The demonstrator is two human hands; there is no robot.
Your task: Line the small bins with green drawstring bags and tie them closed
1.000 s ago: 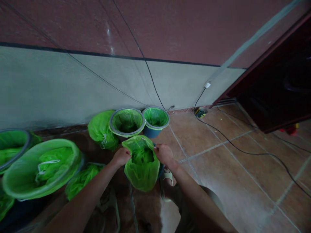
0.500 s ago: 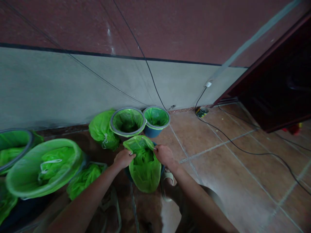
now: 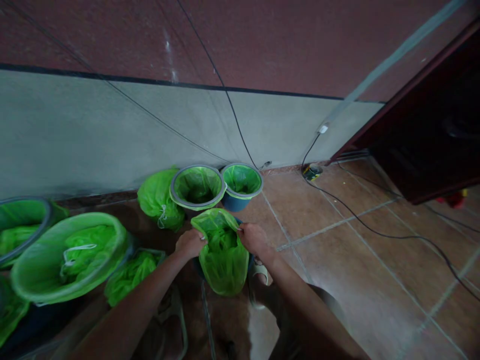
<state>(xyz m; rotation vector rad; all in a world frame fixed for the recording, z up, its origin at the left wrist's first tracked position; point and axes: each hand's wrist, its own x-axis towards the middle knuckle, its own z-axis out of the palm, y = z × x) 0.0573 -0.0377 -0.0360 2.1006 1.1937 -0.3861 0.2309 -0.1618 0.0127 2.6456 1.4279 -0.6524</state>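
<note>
Green bag (image 3: 224, 260), mouth pinched open by our left hand (image 3: 190, 243) and right hand (image 3: 254, 239); thin film could tear if we pull apart harder.

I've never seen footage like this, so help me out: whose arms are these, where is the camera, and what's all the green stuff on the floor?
No machine here. The camera sits on a person's head and looks down at their own two bare arms. The left hand and right hand each pinch one side of the mouth of a green plastic bag, holding it open. What the bag sits in is mostly hidden. On the tiled floor, near the wall, stand a grey-rimmed bin and a blue bin, both lined in green. Beside them lies a tied green bag, and a larger lined bin is at the left. A black cable crosses the tiles.
</note>
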